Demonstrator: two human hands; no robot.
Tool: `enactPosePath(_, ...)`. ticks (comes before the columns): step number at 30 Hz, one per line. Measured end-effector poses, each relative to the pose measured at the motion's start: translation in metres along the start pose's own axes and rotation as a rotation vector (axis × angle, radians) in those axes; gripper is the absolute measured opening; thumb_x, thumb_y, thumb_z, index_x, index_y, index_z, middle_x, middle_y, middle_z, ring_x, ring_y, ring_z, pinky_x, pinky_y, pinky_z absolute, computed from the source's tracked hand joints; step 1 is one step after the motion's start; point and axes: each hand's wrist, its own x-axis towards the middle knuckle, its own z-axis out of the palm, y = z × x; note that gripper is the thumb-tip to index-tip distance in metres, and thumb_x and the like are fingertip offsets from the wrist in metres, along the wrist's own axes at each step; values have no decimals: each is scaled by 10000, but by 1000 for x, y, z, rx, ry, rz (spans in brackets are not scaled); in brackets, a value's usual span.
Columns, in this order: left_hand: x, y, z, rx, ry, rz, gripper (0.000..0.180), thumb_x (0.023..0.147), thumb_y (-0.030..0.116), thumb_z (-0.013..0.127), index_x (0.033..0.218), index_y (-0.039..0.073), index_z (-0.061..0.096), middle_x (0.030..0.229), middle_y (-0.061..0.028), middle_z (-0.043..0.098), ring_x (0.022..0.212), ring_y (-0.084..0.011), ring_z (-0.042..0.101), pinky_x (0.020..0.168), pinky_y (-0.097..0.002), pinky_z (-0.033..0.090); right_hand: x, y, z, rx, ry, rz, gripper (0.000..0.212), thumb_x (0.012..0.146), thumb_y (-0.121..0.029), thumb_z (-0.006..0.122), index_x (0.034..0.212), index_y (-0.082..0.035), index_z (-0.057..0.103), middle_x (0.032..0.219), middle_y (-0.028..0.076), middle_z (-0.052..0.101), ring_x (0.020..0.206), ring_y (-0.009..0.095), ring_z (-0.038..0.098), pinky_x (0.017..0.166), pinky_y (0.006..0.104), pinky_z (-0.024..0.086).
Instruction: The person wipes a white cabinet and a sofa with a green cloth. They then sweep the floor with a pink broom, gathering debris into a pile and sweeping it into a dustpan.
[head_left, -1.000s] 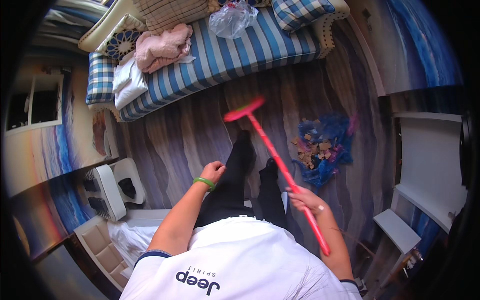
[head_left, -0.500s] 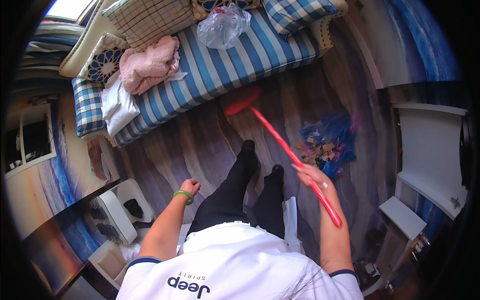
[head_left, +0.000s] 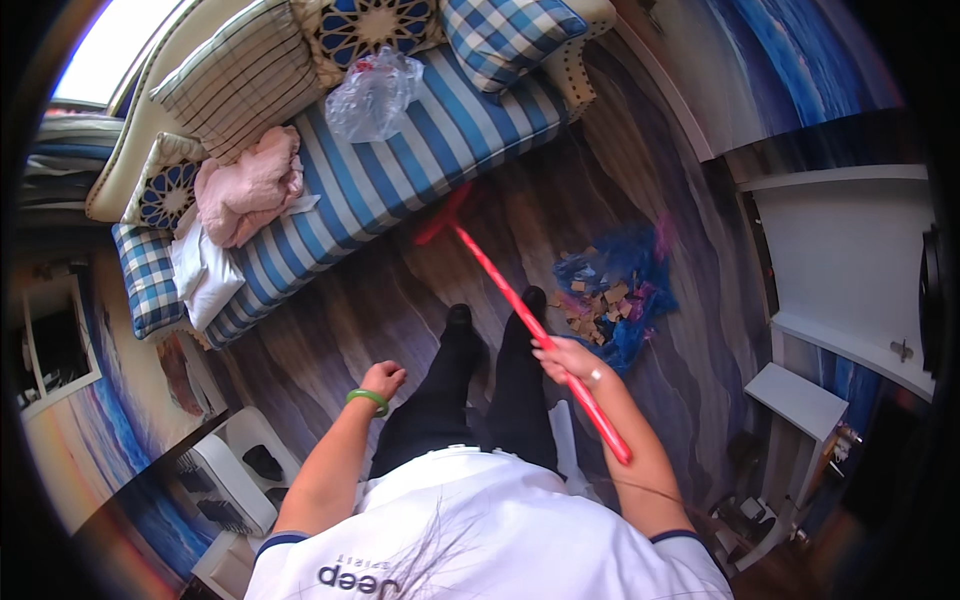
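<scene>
My right hand [head_left: 570,361] is closed round the upper part of a long red-handled broom [head_left: 502,284]. The broom slants away to the left, and its red head rests in shadow on the floor by the front of the sofa. Just beyond my right hand lies a heap of rubbish [head_left: 605,303], with blue and pink plastic and torn brown cardboard bits. My left hand [head_left: 383,380], below a green bangle, hangs beside my left leg with its fingers curled and nothing visible in them.
A striped blue sofa [head_left: 385,175] runs across the far left, bearing cushions, a pink blanket [head_left: 250,187] and a clear plastic bag [head_left: 374,96]. A white chair [head_left: 245,470] stands at left. White furniture [head_left: 850,270] lines the right.
I have turned and stepped, so the sofa and rubbish heap appear further left. My right hand has moved left with the broom, whose head stays near the sofa front.
</scene>
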Motion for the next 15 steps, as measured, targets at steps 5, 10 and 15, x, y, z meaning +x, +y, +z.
enactPosePath(5, -15, 2, 4, -57, 98, -124, 193, 800, 156, 548, 825, -19, 626, 709, -87, 633, 672, -159, 596, 644, -287, 472, -43, -45, -87, 78, 31, 44, 168, 884, -102, 513, 1046, -85, 471, 573, -55, 380, 405, 11, 343, 349, 156, 279)
enactPosePath(10, -3, 19, 37, -44, 102, -239, 184, 823, 157, 551, 832, -10, 627, 719, -77, 639, 650, -141, 599, 574, -272, 458, -186, -39, -156, 127, 248, 82, 261, 890, -128, 505, 1142, -112, 437, 580, -52, 351, 423, 13, 321, 347, 155, 263)
enactPosePath(15, 10, 109, 70, -12, 3, -87, 194, 844, 160, 542, 867, -20, 614, 779, -84, 639, 729, -157, 598, 664, -284, 470, -193, -68, -130, 37, 186, 17, 328, 877, -111, 520, 1178, -100, 390, 559, -50, 342, 396, 36, 328, 342, 186, 275)
